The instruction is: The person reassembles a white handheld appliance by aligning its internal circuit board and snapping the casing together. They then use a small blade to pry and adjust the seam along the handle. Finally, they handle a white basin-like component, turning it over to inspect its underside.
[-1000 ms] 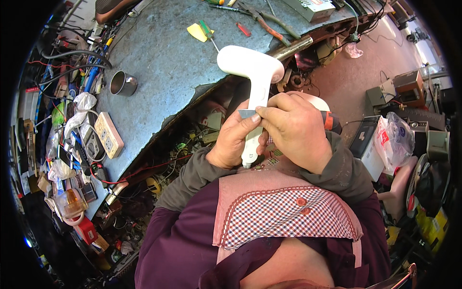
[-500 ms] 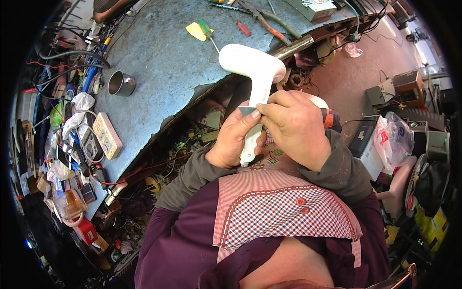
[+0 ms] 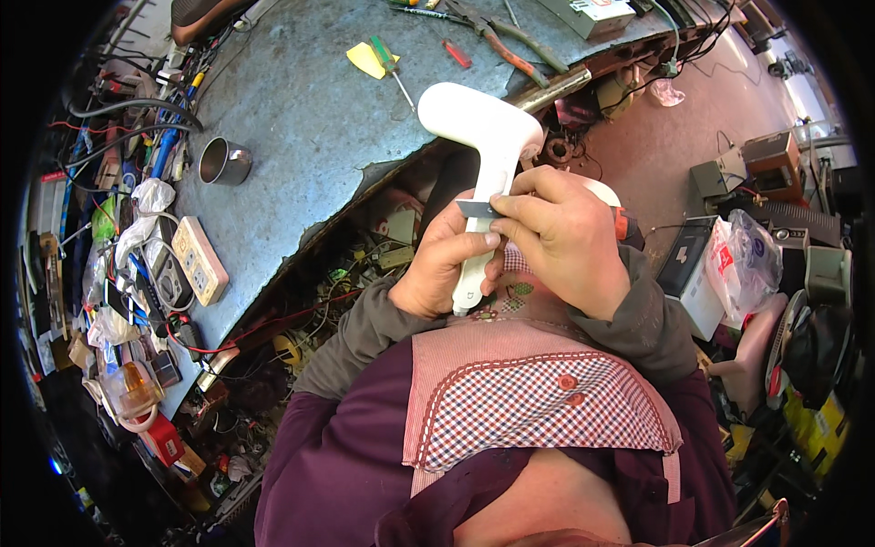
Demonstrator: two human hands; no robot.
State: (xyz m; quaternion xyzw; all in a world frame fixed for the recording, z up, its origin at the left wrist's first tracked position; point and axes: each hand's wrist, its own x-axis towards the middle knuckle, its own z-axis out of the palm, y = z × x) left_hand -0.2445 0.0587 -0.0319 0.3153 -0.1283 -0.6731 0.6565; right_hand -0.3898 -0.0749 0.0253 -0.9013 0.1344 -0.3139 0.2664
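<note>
I hold a white T-shaped appliance (image 3: 471, 115) upright in front of my chest, its wide head at the top. My left hand (image 3: 436, 266) is closed round the narrow handle, thumb across its front. My right hand (image 3: 570, 239) pinches a thin dark-grey flat blade (image 3: 474, 209) that lies crosswise on the handle, just above my left thumb. Behind my right hand a second white, rounded object (image 3: 602, 192) with an orange-and-black part shows partly; the rest of it is hidden.
The scuffed blue bench (image 3: 301, 118) carries a metal cup (image 3: 225, 160), screwdriver (image 3: 386, 59), pliers (image 3: 515, 56), socket strip (image 3: 200, 260) and metal box (image 3: 588, 15). Cables and tools crowd its left. Boxes and plastic bags (image 3: 743, 260) stand on the right; clutter lies under the bench.
My left thumb has slid a little down the handle, so more of the blade shows. The appliance's head has shifted slightly right and up. My right hand still pinches the blade.
</note>
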